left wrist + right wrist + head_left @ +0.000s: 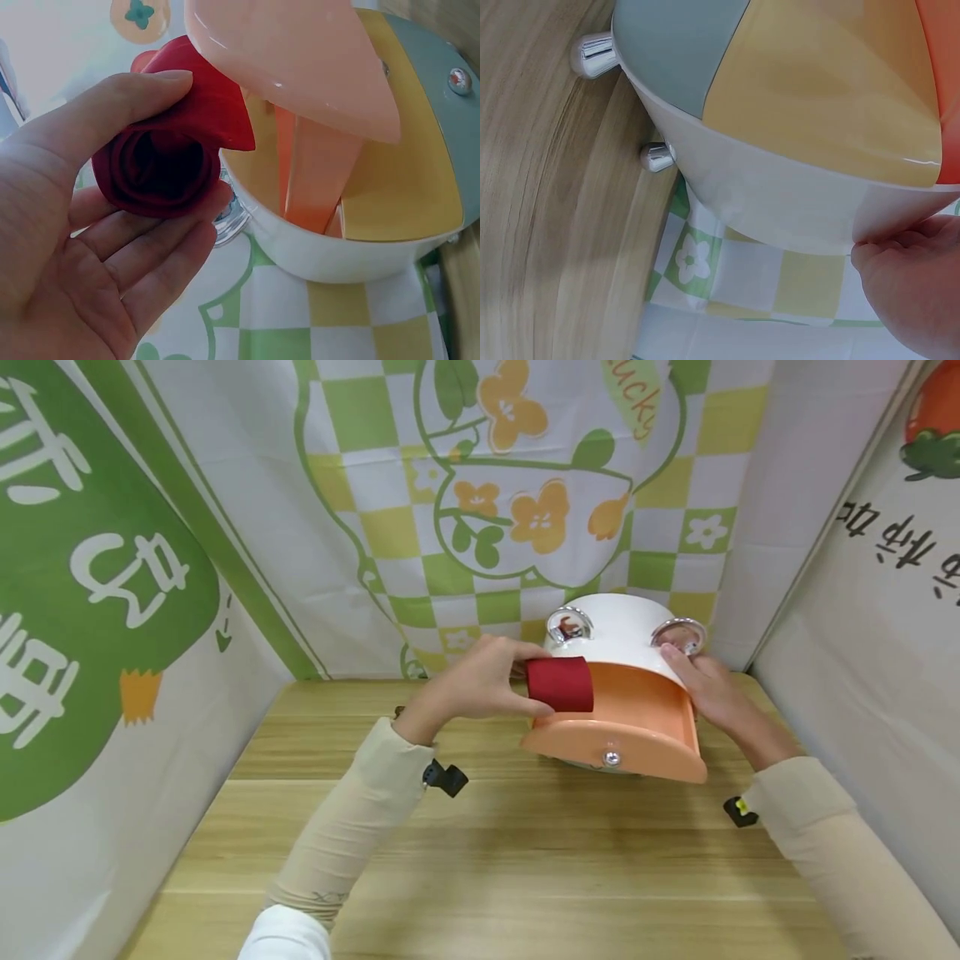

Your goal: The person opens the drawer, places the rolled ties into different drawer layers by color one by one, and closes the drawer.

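My left hand (480,681) holds a rolled-up red cloth (561,683) between thumb and fingers. In the left wrist view, the thumb lies along the top of the roll and the fingers support it from below, its spiral end facing the camera. The roll overlaps the left part of an open orange drawer (570,737) with a small silver knob. This drawer is the top one of a rounded white cabinet (618,618). At the cabinet's right upper side, my right hand (712,689) grips the casing, thumb near a silver-rimmed ear; the right wrist view shows curled fingers against the white wall.
Below the orange drawer the cabinet has a yellow front (817,97) and a grey-green front (675,52). Silver feet (596,54) stand on the wooden table (420,860). A checked, flower-printed cloth (480,552) hangs close behind, with printed side walls left and right.
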The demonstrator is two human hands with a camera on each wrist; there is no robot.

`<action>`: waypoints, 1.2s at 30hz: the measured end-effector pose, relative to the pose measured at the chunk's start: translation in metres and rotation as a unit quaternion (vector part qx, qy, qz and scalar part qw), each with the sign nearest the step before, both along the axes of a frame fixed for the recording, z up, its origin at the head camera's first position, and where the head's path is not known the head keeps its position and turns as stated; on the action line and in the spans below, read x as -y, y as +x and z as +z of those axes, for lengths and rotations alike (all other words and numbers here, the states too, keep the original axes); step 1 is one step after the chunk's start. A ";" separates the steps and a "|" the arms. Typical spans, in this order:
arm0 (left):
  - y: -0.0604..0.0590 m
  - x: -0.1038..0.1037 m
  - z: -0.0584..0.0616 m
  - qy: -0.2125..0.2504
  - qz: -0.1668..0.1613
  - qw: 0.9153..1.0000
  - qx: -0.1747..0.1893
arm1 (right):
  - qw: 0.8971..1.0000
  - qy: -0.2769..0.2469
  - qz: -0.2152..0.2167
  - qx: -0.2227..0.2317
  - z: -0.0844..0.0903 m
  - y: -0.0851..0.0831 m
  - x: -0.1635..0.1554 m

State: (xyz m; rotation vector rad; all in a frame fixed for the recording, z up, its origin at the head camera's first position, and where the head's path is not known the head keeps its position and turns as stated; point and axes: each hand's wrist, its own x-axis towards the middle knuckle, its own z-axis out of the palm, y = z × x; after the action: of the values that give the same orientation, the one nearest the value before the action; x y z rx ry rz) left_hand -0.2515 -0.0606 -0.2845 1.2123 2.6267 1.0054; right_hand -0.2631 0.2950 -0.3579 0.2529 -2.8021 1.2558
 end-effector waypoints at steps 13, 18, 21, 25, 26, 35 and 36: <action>-0.007 -0.014 -0.006 -0.008 -0.022 1.000 0.007 | 1.000 -0.011 0.016 -0.004 -0.004 -0.003 0.000; -0.011 -0.019 -0.010 -0.007 -0.029 1.000 0.008 | 1.000 -0.006 0.006 -0.008 -0.006 -0.005 -0.001; -0.012 -0.023 -0.012 -0.002 -0.038 0.999 0.020 | 1.000 0.005 -0.004 -0.009 -0.005 -0.005 0.001; -0.013 -0.027 -0.013 -0.008 -0.043 0.999 0.024 | 1.000 0.005 -0.009 -0.011 -0.004 -0.002 0.003; -0.013 -0.029 -0.014 -0.010 -0.044 0.999 0.025 | 1.000 0.001 -0.006 -0.013 -0.004 -0.002 0.003; -0.016 -0.037 -0.020 -0.035 -0.058 0.998 0.018 | 1.000 -0.001 -0.002 -0.011 -0.004 -0.002 0.001; -0.017 -0.038 -0.021 -0.038 -0.060 0.997 0.015 | 1.000 -0.001 -0.003 -0.009 -0.003 -0.002 0.001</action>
State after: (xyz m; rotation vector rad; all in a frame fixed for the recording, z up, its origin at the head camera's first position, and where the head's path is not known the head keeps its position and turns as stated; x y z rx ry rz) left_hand -0.2684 -0.0223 -0.3058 1.3083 2.5111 0.8897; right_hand -0.2650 0.2943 -0.3611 0.2550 -2.7843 1.2496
